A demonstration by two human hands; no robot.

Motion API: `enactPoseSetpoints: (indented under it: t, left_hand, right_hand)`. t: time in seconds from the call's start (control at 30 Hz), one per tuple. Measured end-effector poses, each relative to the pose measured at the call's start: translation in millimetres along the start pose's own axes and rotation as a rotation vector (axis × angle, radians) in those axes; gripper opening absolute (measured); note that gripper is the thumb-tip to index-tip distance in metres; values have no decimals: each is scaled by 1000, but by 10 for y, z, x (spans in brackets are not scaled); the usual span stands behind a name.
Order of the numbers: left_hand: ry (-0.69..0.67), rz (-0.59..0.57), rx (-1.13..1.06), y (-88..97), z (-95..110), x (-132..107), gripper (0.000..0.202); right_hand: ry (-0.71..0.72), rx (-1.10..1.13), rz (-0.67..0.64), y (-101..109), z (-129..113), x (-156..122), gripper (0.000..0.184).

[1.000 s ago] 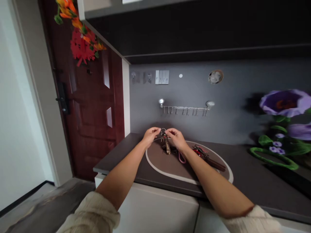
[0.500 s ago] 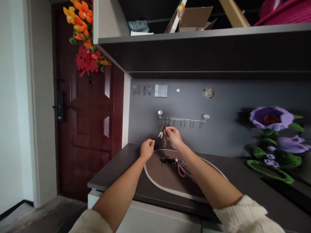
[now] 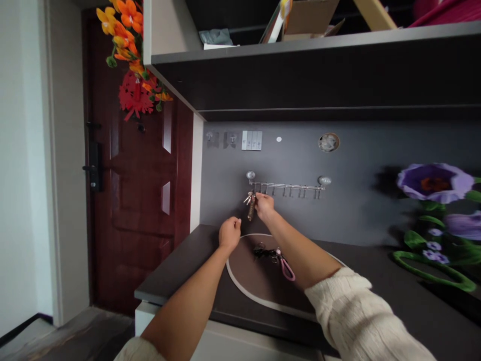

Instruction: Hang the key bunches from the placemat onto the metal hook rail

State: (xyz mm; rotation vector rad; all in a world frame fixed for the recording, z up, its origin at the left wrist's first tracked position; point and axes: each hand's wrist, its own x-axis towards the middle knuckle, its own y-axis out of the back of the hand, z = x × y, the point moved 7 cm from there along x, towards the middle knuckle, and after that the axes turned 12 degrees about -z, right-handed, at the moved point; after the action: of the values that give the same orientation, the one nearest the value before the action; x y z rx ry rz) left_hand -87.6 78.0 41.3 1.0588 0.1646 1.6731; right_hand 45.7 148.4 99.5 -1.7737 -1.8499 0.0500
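Note:
My right hand [image 3: 264, 204] pinches a bunch of keys [image 3: 249, 201] with a dark lettered strap hanging from its ring. It is held at the left end of a metal hook rail [image 3: 285, 186] on the grey back wall; whether the ring touches a hook cannot be made out. Lower and to the left, my left hand [image 3: 230, 233] is curled closed above the counter, and what its fingers hold, if anything, is hidden. Below the hands, more keys [image 3: 265, 251] with a pink loop strap [image 3: 287, 269] lie on an oval brown mat [image 3: 248, 286].
A shelf [image 3: 300, 75] overhangs the counter, with an open cardboard box [image 3: 310, 20] on it. Purple artificial flowers [image 3: 434, 183] stand at the right. To the left is a dark red door [image 3: 139, 240], and orange flowers [image 3: 130, 17] hang by the shelf's side.
My right hand has brought the keys up and slightly left, closer to the rail's left end. My left hand stays nearly where it was. The view has shifted a little.

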Motion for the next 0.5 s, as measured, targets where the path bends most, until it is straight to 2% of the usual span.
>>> enactPoseSetpoints:
  t: [0.5]
  left_hand:
    - [1,-17,-82,-8,-19,17,28]
  right_hand:
    - [-33,-45,43,145,222,81,10]
